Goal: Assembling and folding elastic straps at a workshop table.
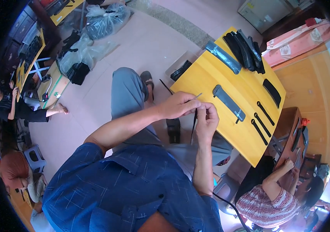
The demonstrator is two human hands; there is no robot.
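My left hand [178, 105] and my right hand [207, 120] meet over my lap at the table's near left edge, both with fingers pinched. A thin grey pointed piece [198, 95] sticks out from the fingers of my left hand. Below the meeting fingertips hangs a narrow black strip [194, 125], pinched by my right hand; its upper end is hidden by fingers. Nearest on the yellow table [195, 73] lies a flat dark grey pouch [228, 102] with a rounded black end. Beside it are several short black straps [265, 113] with looped ends.
A wrapped dark pack [223, 57], a heap of black straps [244, 50] and a curved black piece [272, 92] lie on the table. A clear box [181, 69] sits beyond its left edge. Plastic bags [107, 21] stand on the floor. Other people work at left and right.
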